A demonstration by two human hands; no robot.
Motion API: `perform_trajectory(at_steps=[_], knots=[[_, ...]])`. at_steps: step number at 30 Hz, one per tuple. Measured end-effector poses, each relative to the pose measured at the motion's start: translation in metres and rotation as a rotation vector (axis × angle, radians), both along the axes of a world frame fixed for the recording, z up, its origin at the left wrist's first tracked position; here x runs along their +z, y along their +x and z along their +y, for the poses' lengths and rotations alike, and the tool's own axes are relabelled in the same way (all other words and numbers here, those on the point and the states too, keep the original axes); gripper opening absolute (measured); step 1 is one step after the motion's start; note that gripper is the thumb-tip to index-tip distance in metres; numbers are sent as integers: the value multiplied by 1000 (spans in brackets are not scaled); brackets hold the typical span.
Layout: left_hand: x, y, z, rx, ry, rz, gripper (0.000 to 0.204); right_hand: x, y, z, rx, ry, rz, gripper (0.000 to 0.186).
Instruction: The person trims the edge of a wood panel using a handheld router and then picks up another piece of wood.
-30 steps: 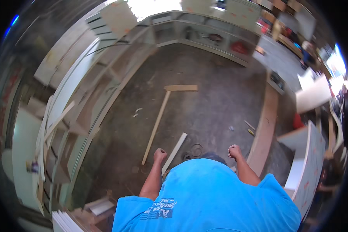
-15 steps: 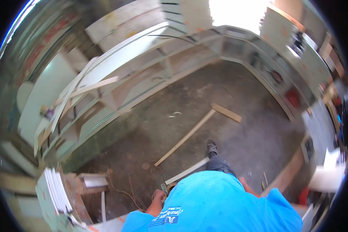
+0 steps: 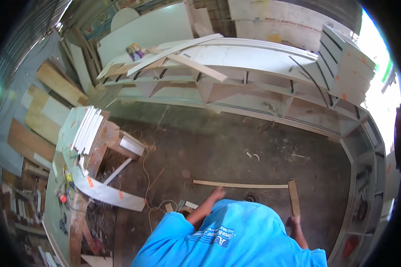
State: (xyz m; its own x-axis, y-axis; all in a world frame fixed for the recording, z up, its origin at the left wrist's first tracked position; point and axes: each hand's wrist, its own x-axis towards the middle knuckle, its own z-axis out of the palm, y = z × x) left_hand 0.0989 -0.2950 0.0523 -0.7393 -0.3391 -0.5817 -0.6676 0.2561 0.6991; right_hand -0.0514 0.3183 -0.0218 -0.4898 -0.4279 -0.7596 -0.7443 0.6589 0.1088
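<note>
Below me, my left hand (image 3: 217,193) is near a long narrow wooden strip (image 3: 249,186); its fingers are too blurred to read. My right hand (image 3: 293,221) is by the lower end of a short wider board (image 3: 294,196); whether it touches or grips the board is unclear. The two pieces lie on the concrete floor (image 3: 218,147), forming a corner at the strip's right end. My blue-shirted torso hides much of the space between my hands, and a shoe (image 3: 251,199) shows just past it.
A long shelving unit (image 3: 236,98) with loose boards on top (image 3: 187,62) spans the back and bends down the right (image 3: 361,138). Left, a worktable (image 3: 62,209) holds white strips (image 3: 85,131), tools and a curved panel (image 3: 124,198). A cable (image 3: 148,175) trails across the floor.
My view has swung left and tilted, bringing the left worktable fully into view. My hands have moved forward, close to the floor pieces, which now appear horizontal and lower in the picture.
</note>
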Motion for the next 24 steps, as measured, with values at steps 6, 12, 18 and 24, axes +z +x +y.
perform_trajectory(at_steps=[6, 12, 18, 24], knots=[[72, -95, 5, -6, -160, 177, 27, 92, -207, -95, -1350, -1011, -40, 13], [10, -87, -36, 717, 363, 221, 25, 32, -286, -133, 0, -306, 102, 27], [-22, 17, -73, -21, -413, -325, 21, 42, -280, -306, 64, -243, -98, 30], [-14, 29, -136, 426, -61, -483, 23, 41, -369, -460, 64, -284, -131, 27]])
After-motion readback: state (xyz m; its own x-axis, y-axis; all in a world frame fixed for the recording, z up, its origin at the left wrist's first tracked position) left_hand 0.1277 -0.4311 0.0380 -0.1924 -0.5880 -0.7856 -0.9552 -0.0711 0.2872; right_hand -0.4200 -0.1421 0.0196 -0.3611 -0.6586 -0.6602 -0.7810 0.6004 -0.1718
